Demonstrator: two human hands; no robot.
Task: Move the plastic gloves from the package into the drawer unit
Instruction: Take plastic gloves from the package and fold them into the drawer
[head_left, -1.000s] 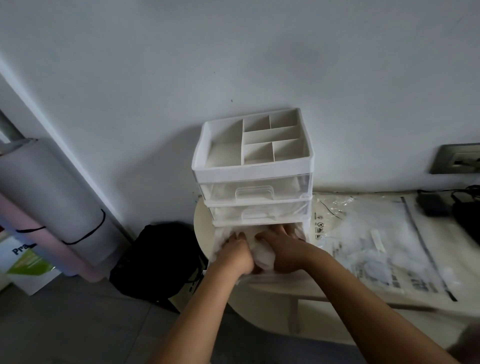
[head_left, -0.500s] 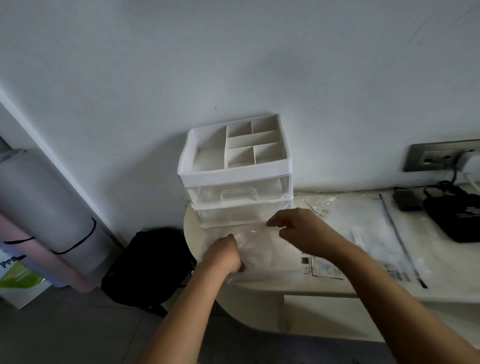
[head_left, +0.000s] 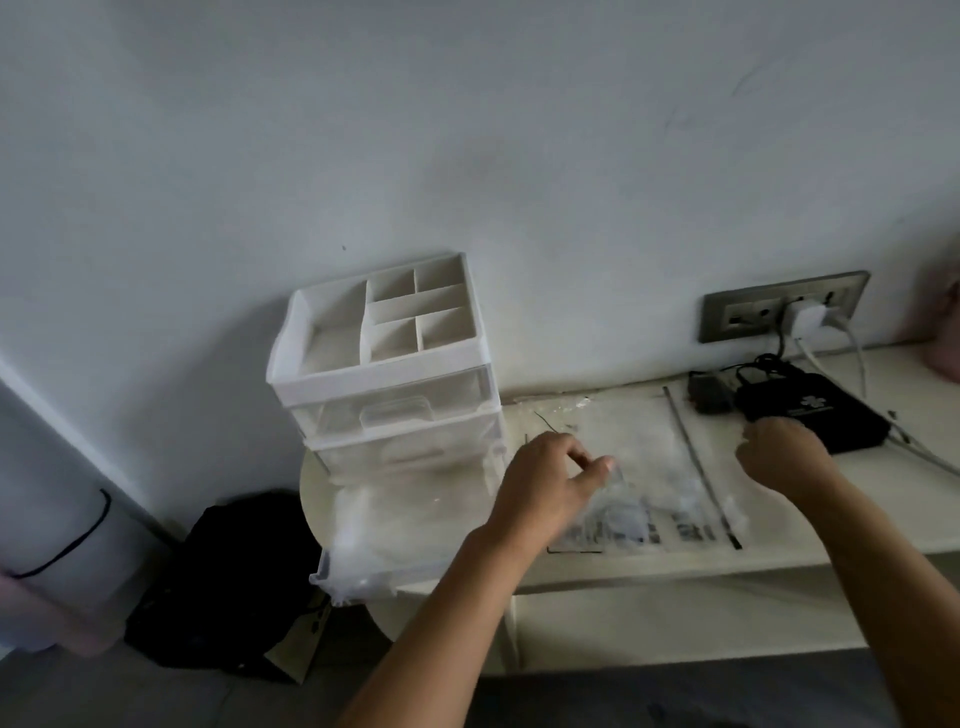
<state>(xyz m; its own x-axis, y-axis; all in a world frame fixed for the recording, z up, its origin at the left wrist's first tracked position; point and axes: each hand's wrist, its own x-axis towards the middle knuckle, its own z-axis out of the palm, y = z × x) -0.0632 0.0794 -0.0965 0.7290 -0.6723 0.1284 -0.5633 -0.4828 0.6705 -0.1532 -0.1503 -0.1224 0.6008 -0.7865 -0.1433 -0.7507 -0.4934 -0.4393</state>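
The plastic gloves (head_left: 350, 569) are very thin, soft and light. They crumple like a bag and slide on each other, so a bunch can fall apart or stick to fingers. A pile of them lies in the bottom drawer (head_left: 410, 570). This drawer is pulled out past the front edge of the tabletop (head_left: 649, 566). Some gloves hang over the drawer's front left corner.

More gloves seem to be in the package (head_left: 654, 447). It is a flat see-through bag in the middle of the tabletop, just to the right of the drawer unit (head_left: 384, 364). White crumpled bits show at the end of the bag near the front edge.

I think it is best to pinch a whole bunch in the middle, with thumb and fingers, and not too hard. The bag is light too, so it may lift with the gloves unless the other hand holds it down.

The left hand (head_left: 545, 488) is over the left part of the package, thumb and finger close to the film. It is blurry, so I cannot tell if its grip has the film. The right hand (head_left: 784, 457) is curled at the right side of the package, near a black box (head_left: 815, 415) at the back. I cannot tell if it holds anything.
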